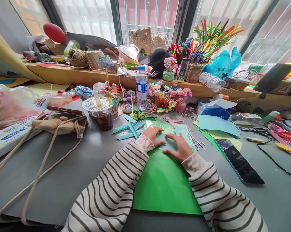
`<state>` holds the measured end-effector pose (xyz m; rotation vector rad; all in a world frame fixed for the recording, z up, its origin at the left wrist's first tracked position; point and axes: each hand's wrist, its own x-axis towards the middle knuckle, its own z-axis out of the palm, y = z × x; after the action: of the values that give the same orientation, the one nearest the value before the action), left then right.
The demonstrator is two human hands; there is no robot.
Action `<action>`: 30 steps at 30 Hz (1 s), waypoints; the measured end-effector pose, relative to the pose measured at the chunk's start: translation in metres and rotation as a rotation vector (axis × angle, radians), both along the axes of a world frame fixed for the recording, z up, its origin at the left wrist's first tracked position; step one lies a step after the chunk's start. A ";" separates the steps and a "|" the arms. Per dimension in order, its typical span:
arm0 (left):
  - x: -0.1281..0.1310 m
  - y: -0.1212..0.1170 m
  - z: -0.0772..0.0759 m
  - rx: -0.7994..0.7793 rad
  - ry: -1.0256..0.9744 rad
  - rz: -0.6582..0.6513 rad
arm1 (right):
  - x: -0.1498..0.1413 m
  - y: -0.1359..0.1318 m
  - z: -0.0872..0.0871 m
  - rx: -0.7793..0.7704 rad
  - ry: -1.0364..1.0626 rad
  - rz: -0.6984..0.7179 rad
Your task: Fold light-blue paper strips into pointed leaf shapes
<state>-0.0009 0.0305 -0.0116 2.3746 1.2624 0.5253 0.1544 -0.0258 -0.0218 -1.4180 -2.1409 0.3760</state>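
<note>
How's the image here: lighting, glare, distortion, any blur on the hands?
Head view: bright window light, panes pale; head view: soft sheen on the green sheet, reflections on the black phone; head view: wide-angle stretch, outer frames slanting; head view: left hand and right hand fairly sharp, no obvious motion blur.

My one remote view looks forward and down from the person's head: striped sleeves (111, 183) close at the bottom edge, the gray counter (63, 191) spreading across the middle, windows (85, 19) farther off along the top.
</note>
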 end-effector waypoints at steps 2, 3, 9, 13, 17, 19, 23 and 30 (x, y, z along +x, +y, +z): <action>0.001 0.001 0.000 -0.013 0.031 -0.020 | -0.001 0.000 0.001 -0.023 0.033 0.024; 0.001 0.001 0.000 -0.019 0.047 -0.021 | -0.001 0.000 0.001 -0.029 0.045 0.033; 0.001 -0.002 0.004 -0.024 0.117 -0.020 | -0.001 -0.001 0.002 -0.006 0.071 0.012; -0.003 -0.006 0.006 0.008 0.107 0.019 | 0.001 -0.002 0.004 0.021 0.054 -0.079; -0.007 -0.006 0.004 -0.048 0.053 -0.012 | 0.001 -0.003 0.006 0.009 0.040 -0.098; -0.009 -0.004 0.003 -0.087 0.020 -0.045 | 0.002 -0.003 0.007 0.009 0.037 -0.104; -0.011 -0.001 0.001 -0.085 -0.059 -0.098 | 0.002 -0.004 0.009 0.036 0.005 -0.127; -0.013 0.000 -0.002 -0.113 -0.304 -0.015 | 0.002 -0.003 0.009 0.092 0.078 -0.115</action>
<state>-0.0135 0.0303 -0.0132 2.1137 1.1058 0.7565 0.1565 -0.0284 -0.0129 -1.4431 -1.9786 0.2809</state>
